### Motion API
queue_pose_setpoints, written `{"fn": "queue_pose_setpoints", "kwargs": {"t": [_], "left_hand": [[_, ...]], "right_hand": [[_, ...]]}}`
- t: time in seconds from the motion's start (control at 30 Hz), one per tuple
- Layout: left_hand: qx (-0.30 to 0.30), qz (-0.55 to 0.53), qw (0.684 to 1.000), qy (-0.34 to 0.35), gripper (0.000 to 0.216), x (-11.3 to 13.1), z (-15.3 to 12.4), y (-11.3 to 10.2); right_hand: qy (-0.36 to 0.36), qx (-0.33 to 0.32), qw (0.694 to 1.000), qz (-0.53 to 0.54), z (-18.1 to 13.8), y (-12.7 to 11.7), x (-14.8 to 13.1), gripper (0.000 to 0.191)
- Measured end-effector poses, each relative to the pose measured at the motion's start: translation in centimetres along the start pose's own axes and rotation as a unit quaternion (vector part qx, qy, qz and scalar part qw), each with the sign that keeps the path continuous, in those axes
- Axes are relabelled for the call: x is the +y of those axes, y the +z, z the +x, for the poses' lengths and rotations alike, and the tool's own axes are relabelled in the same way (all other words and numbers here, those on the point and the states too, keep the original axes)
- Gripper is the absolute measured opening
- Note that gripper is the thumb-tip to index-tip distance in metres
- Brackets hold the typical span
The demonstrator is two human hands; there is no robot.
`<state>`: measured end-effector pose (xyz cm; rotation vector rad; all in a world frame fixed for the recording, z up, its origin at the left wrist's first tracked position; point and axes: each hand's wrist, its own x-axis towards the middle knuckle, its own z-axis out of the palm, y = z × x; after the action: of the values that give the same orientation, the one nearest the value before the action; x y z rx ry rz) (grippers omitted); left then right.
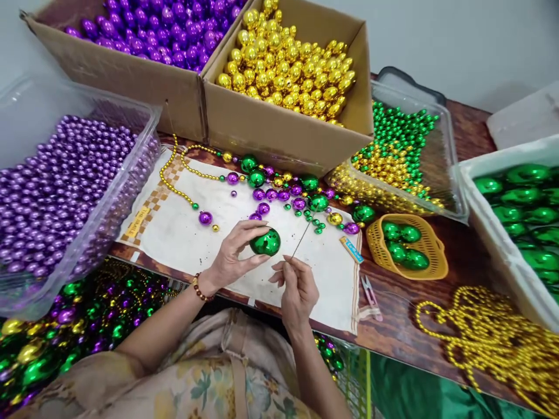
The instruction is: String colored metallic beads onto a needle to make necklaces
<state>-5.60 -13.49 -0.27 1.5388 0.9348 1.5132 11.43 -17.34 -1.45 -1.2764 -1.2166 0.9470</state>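
Between the thumb and fingers of my left hand [236,253] is a large shiny green bead [265,242], raised above a white cloth [323,285]. My right hand [297,288] pinches a long thin needle [302,240] that points up and to the right, its tip near the loose beads. Beyond both hands lies a strand of purple, green and gold beads [279,181], joined to a chain of small gold beads [196,170]. Small purple and green beads are scattered on the cloth close to my fingers.
Cardboard boxes of purple beads [126,73] and gold beads [288,113] stand behind. Clear tubs [151,119] flank them. At right are a yellow basket [430,269] with green balls, thread snips [371,297], a white foam box [502,262] and piled gold bead chains [502,337].
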Motion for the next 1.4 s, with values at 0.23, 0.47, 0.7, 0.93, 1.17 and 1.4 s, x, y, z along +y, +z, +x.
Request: {"fn": "queue_pose_setpoints", "kwargs": {"t": [0.23, 0.47, 0.7, 0.93, 1.17, 1.4], "left_hand": [[0.103, -0.219, 0.957, -0.161, 0.037, 0.5, 3.4, -2.3], [0.122, -0.35, 0.901, -0.226, 0.037, 2.5, 5.5, -2.5], [0.113, -0.364, 0.894, -0.236, 0.042, 2.9, 5.1, -0.6], [0.096, -0.362, 0.895, -0.241, 0.041, 3.3, 5.1, 1.2], [0.072, -0.337, 0.913, -0.219, 0.038, 4.0, 4.0, 3.2], [0.061, -0.277, 0.946, -0.159, 0.039, 5.0, 1.6, 6.1]], "right_hand": [[-0.001, -0.097, 0.995, -0.009, -2.8, -0.6, 0.3, 0.016], [-0.03, -0.179, 0.983, -0.026, -3.5, -0.8, 0.1, 0.023], [-0.038, -0.161, 0.986, -0.028, -4.2, -1.8, 0.9, 0.023], [-0.042, -0.133, 0.99, -0.022, -4.3, -2.7, 0.5, 0.02], [-0.033, -0.112, 0.993, 0.015, -4.8, -2.9, 0.8, 0.018], [-0.032, -0.076, 0.995, 0.053, -5.1, -3.0, 1.1, 0.017]]}}
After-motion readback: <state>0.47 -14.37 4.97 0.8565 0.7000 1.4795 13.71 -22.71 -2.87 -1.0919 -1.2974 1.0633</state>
